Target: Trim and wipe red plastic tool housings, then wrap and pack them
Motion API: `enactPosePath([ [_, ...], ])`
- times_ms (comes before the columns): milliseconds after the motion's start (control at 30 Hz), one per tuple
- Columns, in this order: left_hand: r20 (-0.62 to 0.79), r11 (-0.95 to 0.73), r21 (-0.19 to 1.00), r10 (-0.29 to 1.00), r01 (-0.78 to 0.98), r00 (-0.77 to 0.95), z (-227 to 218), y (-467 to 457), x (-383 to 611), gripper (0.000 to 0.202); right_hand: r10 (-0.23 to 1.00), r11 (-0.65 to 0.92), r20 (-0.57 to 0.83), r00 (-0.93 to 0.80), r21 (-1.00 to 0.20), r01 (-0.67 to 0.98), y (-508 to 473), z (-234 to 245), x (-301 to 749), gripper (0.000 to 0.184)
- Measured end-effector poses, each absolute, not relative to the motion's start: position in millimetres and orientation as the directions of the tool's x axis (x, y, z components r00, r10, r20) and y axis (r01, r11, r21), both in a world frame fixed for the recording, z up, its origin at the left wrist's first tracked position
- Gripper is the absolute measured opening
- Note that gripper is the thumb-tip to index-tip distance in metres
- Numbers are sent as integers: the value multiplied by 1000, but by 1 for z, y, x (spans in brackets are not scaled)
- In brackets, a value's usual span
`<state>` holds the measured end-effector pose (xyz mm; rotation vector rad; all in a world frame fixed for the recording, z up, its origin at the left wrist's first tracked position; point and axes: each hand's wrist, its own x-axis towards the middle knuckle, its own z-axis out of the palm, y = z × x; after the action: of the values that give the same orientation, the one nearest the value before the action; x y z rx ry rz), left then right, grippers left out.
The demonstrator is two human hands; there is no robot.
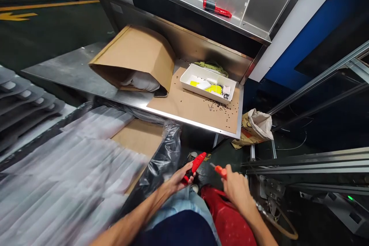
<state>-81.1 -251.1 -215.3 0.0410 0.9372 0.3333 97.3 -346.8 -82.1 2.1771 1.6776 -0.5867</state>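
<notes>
My left hand (179, 178) is closed around a red and black tool (195, 165) that points up and to the right. My right hand (236, 186) is closed on a small orange-handled tool (219, 170) whose thin metal tip points left, toward the red tool. Both hands are low in the view, below the front edge of a steel workbench (86, 80), above my lap and a red seat (227, 219). The two tools are close but apart.
On the bench lie a brown cardboard sheet (196, 105) with scattered small dark screws, a white tray (206, 83) of yellow and white parts, and a tipped cardboard box (135, 59). A second red tool (216, 8) lies on the upper shelf. Plastic-wrapped white parts (72, 169) fill a box at left.
</notes>
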Motion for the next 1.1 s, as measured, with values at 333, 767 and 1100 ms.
enactPosePath([
  [333, -662, 955, 168, 293, -244, 690, -138, -250, -113, 29, 824, -547, -350, 445, -293, 784, -342, -178, 174, 26],
  [767, -361, 947, -207, 161, -247, 918, -100, -263, -120, 42, 809, -455, -152, 568, -775, 440, -335, -305, 195, 55],
  [1100, -599, 856, 242, 503, -457, 624, -110, -246, -130, 50, 702, -469, -12, 712, -760, 450, -280, -334, 185, 56],
])
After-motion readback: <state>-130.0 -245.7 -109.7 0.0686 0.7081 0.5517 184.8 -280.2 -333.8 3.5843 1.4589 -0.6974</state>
